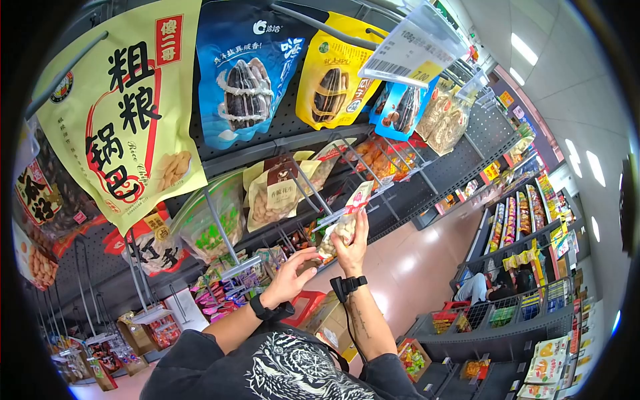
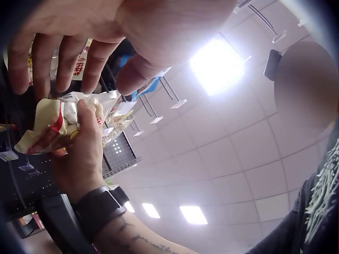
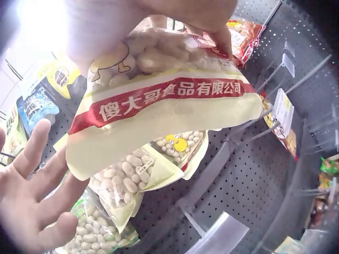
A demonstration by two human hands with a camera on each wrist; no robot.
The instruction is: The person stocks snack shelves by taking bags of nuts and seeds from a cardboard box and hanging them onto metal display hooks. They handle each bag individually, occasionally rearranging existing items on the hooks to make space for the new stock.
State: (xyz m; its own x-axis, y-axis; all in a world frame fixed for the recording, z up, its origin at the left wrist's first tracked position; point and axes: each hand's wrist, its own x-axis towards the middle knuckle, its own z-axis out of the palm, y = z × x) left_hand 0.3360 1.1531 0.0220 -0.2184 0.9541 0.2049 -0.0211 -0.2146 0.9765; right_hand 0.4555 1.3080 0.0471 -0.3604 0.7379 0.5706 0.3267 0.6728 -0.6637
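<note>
The right hand [image 3: 153,13] grips a peanut bag [image 3: 159,106] from above, its fingers [image 3: 222,38] curled over the top edge. The left hand [image 3: 26,201] is spread flat, just beside the bag. More hanging bags [image 3: 127,177] are on the pegboard [image 3: 249,180] behind.

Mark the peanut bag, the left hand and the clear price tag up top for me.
peanut bag [image 3: 159,100], right wrist view, on its red band of print.
left hand [image 1: 290,277], head view, on the back of the hand.
price tag [image 1: 410,48], head view, on its white label.
</note>
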